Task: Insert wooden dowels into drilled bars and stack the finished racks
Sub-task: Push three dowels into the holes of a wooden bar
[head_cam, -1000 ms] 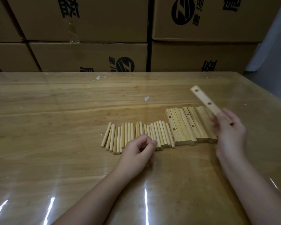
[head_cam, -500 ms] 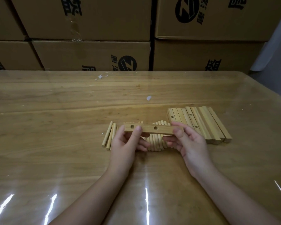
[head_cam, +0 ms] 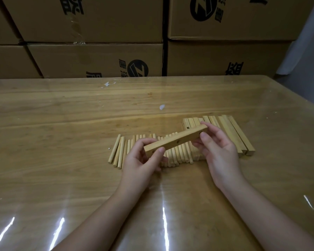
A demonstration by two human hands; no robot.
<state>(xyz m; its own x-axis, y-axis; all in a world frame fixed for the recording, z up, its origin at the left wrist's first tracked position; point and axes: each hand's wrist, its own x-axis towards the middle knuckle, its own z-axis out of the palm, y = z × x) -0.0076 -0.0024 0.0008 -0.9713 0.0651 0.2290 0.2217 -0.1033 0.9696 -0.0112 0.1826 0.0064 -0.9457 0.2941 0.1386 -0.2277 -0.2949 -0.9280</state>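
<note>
Brown cardboard boxes (head_cam: 94, 20) stand behind. Left hand (head_cam: 140, 162) pinches the 8 o'clock end of the pale drilled wooden bar (head_cam: 167, 145), right hand (head_cam: 221, 154) the 2 o'clock end; better keep holes (head_cam: 178, 141) uncovered.

One drilled bar (head_cam: 176, 141) spans the left hand (head_cam: 140, 160) and the right hand (head_cam: 219, 153). Beyond the right hand lie roughly eight bars (head_cam: 232, 134). Under both hands lie some twenty dowels (head_cam: 119, 151), partly hidden. Six boxes (head_cam: 91, 58) stand beyond.

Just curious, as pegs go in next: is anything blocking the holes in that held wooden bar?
Nothing visible. The pale drilled wooden bar shows three open holes; the left hand and right hand grip its ends.
</note>
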